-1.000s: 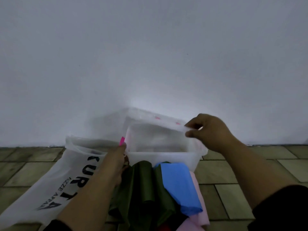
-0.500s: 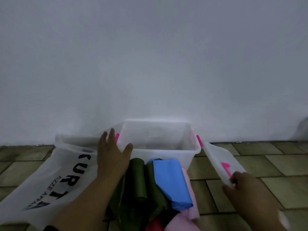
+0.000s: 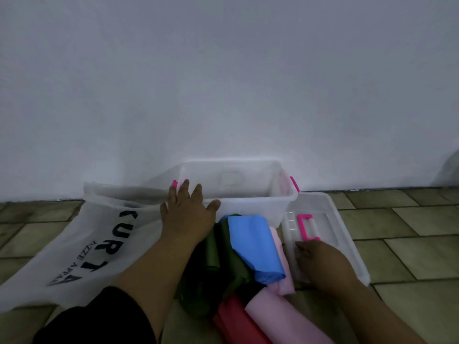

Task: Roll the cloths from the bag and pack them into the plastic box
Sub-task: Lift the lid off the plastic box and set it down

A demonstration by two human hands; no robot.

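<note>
Cloths (image 3: 250, 242) are lying piled on the floor (image 3: 409, 219) against the open plastic box (image 3: 248, 207), beside the bag (image 3: 82, 244). The left hand (image 3: 186, 214) is resting flat-fingered at the box's corner. The right hand (image 3: 320, 259) is lying on the detached lid (image 3: 342, 224), grip indiscernible. Opening appears finished; the next move calls for lifting one cloth and rolling it.
</note>
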